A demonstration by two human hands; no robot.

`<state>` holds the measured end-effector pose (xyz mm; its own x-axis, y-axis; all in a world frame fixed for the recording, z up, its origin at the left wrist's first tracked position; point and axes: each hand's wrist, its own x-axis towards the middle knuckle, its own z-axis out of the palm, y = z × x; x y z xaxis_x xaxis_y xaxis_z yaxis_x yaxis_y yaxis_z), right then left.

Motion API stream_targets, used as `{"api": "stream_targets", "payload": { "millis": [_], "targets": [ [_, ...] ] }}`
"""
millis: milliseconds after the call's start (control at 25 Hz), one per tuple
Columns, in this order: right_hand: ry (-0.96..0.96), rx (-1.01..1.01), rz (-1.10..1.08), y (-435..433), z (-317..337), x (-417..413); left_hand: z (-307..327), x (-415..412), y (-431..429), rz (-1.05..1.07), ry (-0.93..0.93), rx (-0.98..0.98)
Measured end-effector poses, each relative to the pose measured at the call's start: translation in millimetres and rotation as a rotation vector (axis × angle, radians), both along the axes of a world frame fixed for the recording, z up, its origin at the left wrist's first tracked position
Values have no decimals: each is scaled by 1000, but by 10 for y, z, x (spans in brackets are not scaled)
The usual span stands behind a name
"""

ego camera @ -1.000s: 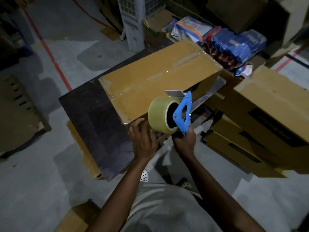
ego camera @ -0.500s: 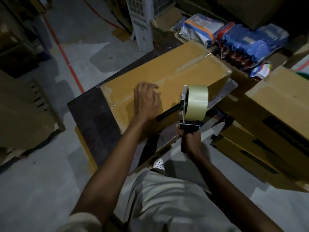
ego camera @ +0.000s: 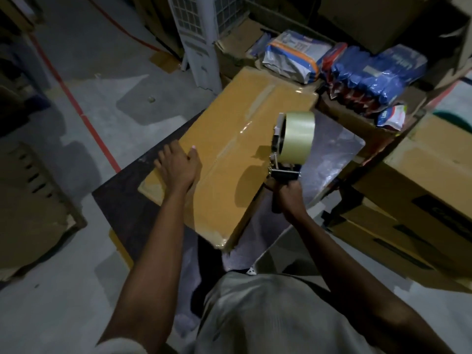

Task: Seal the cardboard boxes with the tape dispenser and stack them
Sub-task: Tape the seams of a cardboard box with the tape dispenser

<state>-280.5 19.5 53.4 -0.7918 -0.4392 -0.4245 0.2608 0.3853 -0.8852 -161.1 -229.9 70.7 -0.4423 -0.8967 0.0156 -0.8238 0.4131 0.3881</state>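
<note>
A long brown cardboard box lies on a dark board, with a shiny strip of tape running along its top seam. My left hand rests flat with fingers spread on the box's near-left part. My right hand grips the handle of the tape dispenser, which carries a pale roll of tape. The dispenser stands upright at the box's right edge, roll uppermost. More closed cardboard boxes sit stacked low at the right.
Blue and white plastic packets lie behind the box. A white slatted unit stands at the back. Flattened cardboard lies on the left floor, beyond a red floor line. A clear plastic sheet sticks out under the box.
My left hand slid from the middle of the box top to its near-left part. The dispenser stays at the box's right side, and the view has shifted closer over the box.
</note>
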Motion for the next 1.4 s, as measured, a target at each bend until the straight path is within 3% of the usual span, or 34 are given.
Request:
{"api": "stream_targets", "payload": {
  "millis": [120,240,360,480,600,720,840,920,1120,1400],
  "targets": [
    [30,-5,102,-342,1,-203,36,439,154,230,-104,10],
    [60,-20,235,-563,118,-263,86,762,388,437,-234,138],
    [118,-34,330,-578,129,-315,86,872,745,554,-260,193],
    [194,-60,327,-382,19,-421,25,804,1047,583,-232,186],
    [124,-44,302,-128,-29,-588,12,738,1234,631,-241,173],
    [130,-27,163,5,-69,-798,-1,738,1321,650,-218,179],
    [297,286,123,133,-171,-1038,-2,763,1398,655,-195,175],
    [312,426,141,267,-357,-1150,13,743,1468,666,-200,190],
    [220,465,199,466,-618,-977,-64,677,1733,641,-106,54],
    [58,480,260,390,-902,-955,-37,835,1756,669,108,254]
  ]
}}
